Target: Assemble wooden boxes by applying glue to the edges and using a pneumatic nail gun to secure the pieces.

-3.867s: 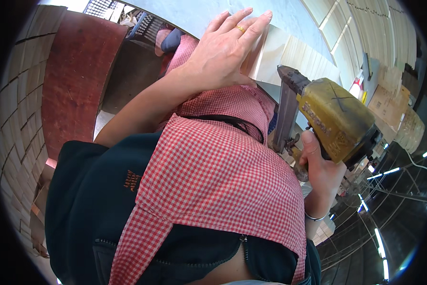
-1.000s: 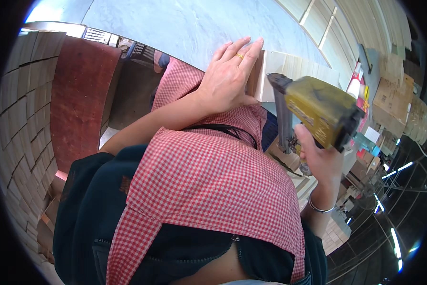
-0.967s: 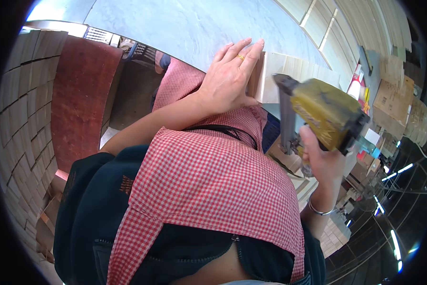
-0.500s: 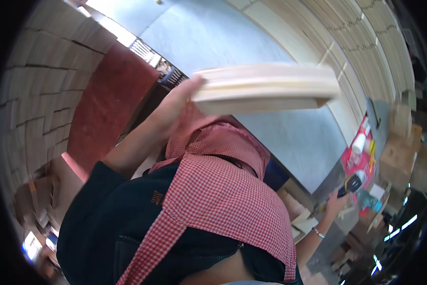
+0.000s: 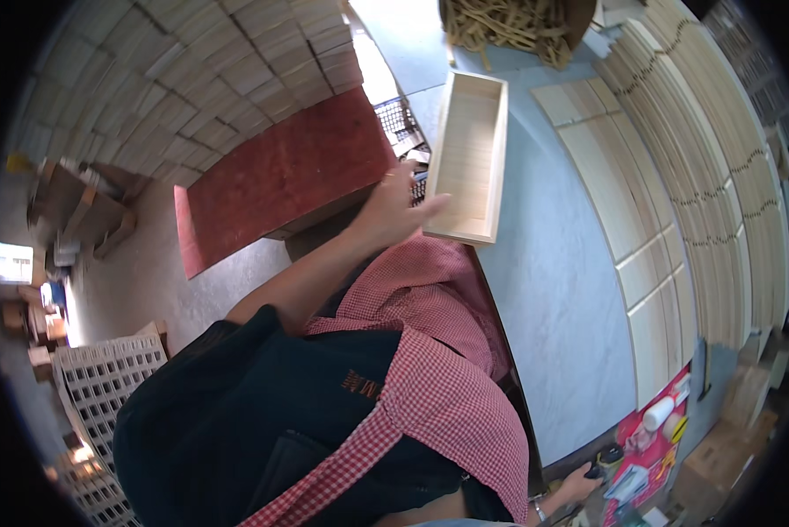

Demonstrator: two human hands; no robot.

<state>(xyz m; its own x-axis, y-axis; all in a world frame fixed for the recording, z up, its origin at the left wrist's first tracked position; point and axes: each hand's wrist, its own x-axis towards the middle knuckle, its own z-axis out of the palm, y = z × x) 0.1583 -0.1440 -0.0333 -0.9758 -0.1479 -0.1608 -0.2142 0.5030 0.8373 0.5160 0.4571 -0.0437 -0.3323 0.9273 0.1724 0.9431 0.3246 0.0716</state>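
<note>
A shallow rectangular box (image 5: 471,162) of pale wood lies on the grey tabletop (image 5: 553,351) near its left edge, its open side facing up and nothing inside. Beside the box's near left corner is my left hand (image 5: 394,206). Its fingers are spread and the thumb crosses the box's rim; whether it still touches the wood I cannot tell. Far to the lower right, my right hand (image 5: 577,485) is closed around a black hand tool (image 5: 596,471) with a rounded dark end; its exact kind does not show.
Stacked wooden boards (image 5: 649,220) line the table's right side. A container of tan strips (image 5: 517,31) stands at the far end. On the left are a red board (image 5: 289,167), a black crate (image 5: 396,119) and stacked wooden blocks (image 5: 236,79). Bottles (image 5: 658,413) sit on a pink cloth.
The box, earlier raised and tilted in my left hand, now rests open side up on the table. My left hand has opened. The view has turned; the right hand keeps the black tool.
</note>
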